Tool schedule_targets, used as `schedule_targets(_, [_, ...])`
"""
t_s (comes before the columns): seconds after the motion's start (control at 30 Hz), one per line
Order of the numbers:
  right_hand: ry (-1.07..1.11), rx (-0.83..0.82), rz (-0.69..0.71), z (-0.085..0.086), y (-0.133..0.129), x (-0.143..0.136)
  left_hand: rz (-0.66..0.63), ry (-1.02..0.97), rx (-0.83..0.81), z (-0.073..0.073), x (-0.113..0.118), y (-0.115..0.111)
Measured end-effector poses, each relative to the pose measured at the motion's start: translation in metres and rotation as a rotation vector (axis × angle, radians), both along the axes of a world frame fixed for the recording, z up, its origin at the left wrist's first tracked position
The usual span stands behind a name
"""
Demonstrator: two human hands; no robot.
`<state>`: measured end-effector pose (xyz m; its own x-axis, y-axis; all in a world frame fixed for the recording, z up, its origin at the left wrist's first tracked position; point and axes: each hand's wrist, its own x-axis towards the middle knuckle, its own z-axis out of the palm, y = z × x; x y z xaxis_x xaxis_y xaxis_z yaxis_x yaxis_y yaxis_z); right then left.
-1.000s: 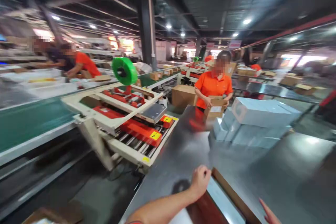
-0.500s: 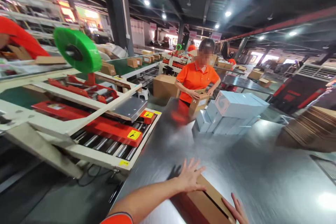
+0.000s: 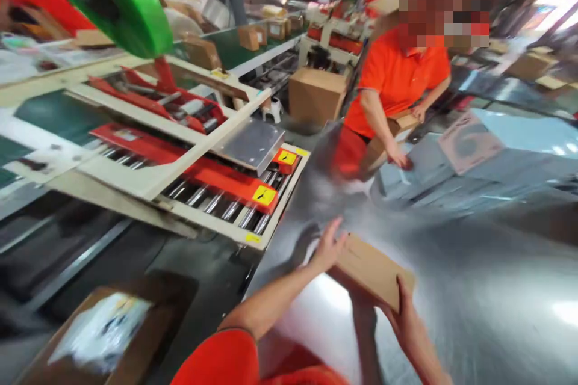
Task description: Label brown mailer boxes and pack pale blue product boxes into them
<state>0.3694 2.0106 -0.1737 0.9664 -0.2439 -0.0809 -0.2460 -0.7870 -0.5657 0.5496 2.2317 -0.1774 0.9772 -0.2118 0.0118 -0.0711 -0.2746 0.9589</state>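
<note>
A brown cardboard box (image 3: pixel 372 267) is held between my two hands, tilted a little above the shiny metal table (image 3: pixel 469 289). My left hand (image 3: pixel 329 248) grips its far left end, fingers over the edge. At the near right end, my right hand (image 3: pixel 404 304) is closed around the corner, thumb side on top. The box's top flaps look shut. Its underside is hidden from view.
To the left stands a tape-sealing machine with rollers (image 3: pixel 230 213) and a green tape roll (image 3: pixel 117 0). Across the table, a co-worker in an orange shirt (image 3: pixel 397 81) handles another carton beside stacked light-blue boxes (image 3: pixel 469 162). An open carton (image 3: pixel 85 337) sits lower left.
My right hand has gone from resting along the box to gripping its end. The box is now lifted and turned. The co-worker's hand has moved to the light-blue boxes; my view has shifted.
</note>
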Motion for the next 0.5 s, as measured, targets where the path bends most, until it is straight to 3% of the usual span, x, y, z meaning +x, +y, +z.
schedule_targets(0.07, [0.0,-0.022,0.004,0.007,0.014,0.072,0.282,-0.005,0.01,-0.022,0.016,0.048])
schedule_targets(0.1, [-0.008,-0.036,0.022,0.01,0.023,0.108,0.332,-0.015,0.066,-0.035,0.016,0.072])
schedule_targets(0.2, [-0.009,-0.048,0.115,0.021,0.061,0.203,0.277,-0.05,0.259,-0.069,-0.001,0.123])
schedule_targets(0.27, [0.017,-0.034,0.191,0.03,0.091,0.253,0.185,-0.087,0.357,-0.085,-0.015,0.135])
schedule_targets(0.37, [0.02,0.024,0.33,0.041,0.143,0.31,0.07,-0.165,0.495,-0.096,-0.023,0.133])
schedule_targets(0.5, [-0.045,0.116,0.457,0.048,0.211,0.345,0.088,-0.327,0.57,-0.108,-0.031,0.126])
